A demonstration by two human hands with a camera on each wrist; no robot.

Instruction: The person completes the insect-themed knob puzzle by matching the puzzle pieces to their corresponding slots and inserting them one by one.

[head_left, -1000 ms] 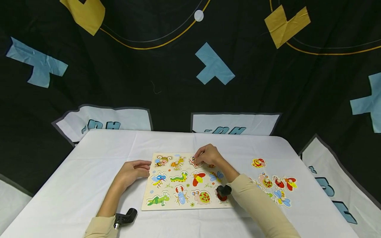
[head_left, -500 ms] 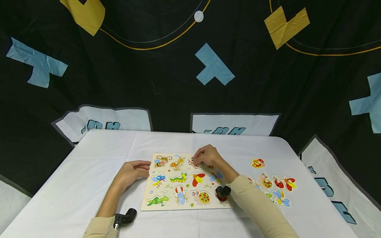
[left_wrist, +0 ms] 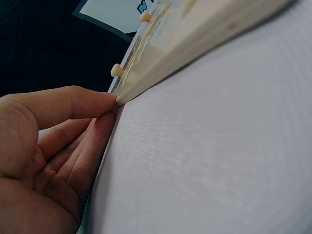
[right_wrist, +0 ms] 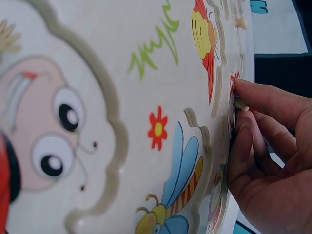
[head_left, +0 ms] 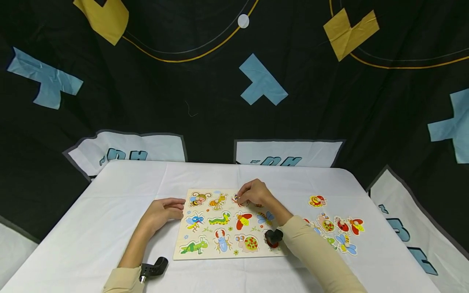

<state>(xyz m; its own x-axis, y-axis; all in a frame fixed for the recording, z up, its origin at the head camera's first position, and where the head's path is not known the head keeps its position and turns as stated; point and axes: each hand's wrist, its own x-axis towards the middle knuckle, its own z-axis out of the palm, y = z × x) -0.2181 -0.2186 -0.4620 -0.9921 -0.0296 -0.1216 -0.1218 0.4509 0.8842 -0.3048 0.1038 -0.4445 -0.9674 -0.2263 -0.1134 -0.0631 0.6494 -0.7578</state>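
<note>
A pale wooden insect puzzle board (head_left: 239, 232) lies on the white cloth. My right hand (head_left: 256, 192) is over its top row, thumb and fingers pinching a knobbed puzzle piece with red markings (head_left: 234, 199). In the right wrist view, the piece's wooden knob (right_wrist: 241, 104) shows between the fingertips. Most of the piece is hidden by the hand, so I cannot tell whether it is fully in its recess. At the board's left edge rests my left hand (head_left: 159, 211). Its extended fingers (left_wrist: 87, 101) touch the board's edge in the left wrist view.
Loose puzzle pieces lie right of the board: a red-and-yellow insect (head_left: 316, 201), a snail (head_left: 325, 223), a ladybug (head_left: 342, 225), a firefly (head_left: 356, 226) and a dragonfly (head_left: 346, 245), among several. Knobs (left_wrist: 117, 70) stand up from the board. A black curtain (head_left: 205, 101) hangs behind the table.
Under my right fingertips the red-marked piece has shifted slightly since a second ago. Both hands stay almost where they were, and the loose pieces have not moved.
</note>
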